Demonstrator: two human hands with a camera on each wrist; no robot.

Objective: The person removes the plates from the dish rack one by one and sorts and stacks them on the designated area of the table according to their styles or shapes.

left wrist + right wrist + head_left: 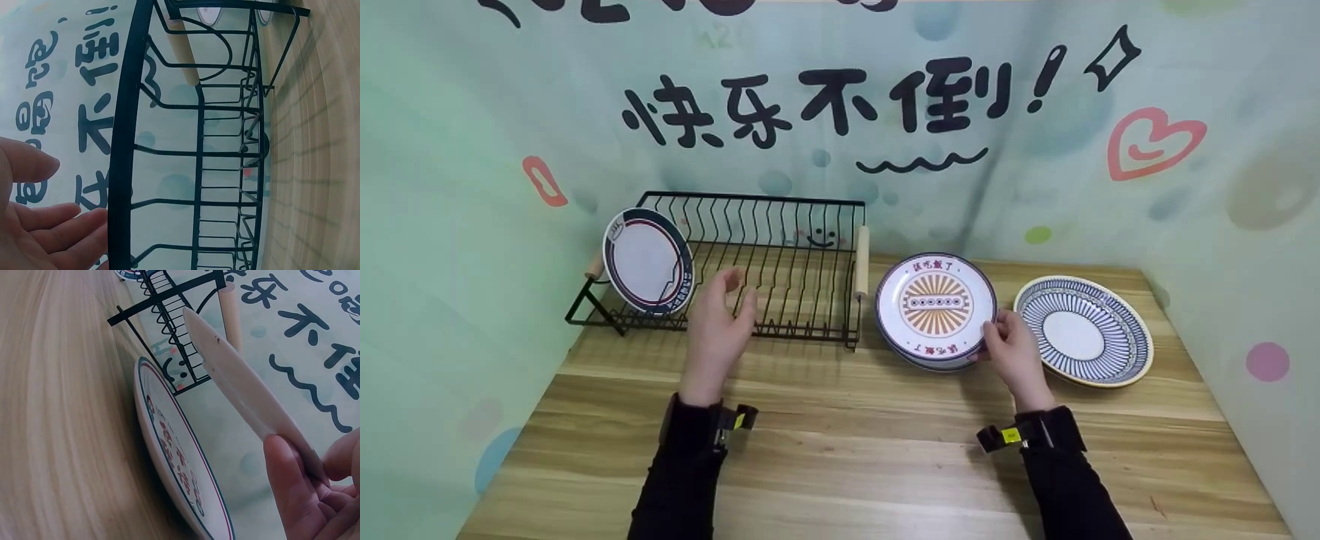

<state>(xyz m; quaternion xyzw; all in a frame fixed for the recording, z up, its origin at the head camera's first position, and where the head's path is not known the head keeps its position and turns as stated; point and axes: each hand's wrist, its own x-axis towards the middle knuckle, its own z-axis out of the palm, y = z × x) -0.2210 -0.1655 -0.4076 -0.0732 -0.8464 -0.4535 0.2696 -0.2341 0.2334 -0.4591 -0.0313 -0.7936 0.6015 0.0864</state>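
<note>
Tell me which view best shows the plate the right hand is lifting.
Head view: the sunburst plate shows its whole face, with the right hand holding its rim. The right wrist view shows only its tilted underside above another plate. The left wrist view shows only the rack.

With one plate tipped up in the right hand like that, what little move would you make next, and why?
Probably carry the sunburst plate left toward the wire rack. The right hand pinches its rim and has it tilted up off the plate beneath. One plate stands upright at the rack's left end, with bare slots beside it, and the left hand waits open in front of the rack.
</note>
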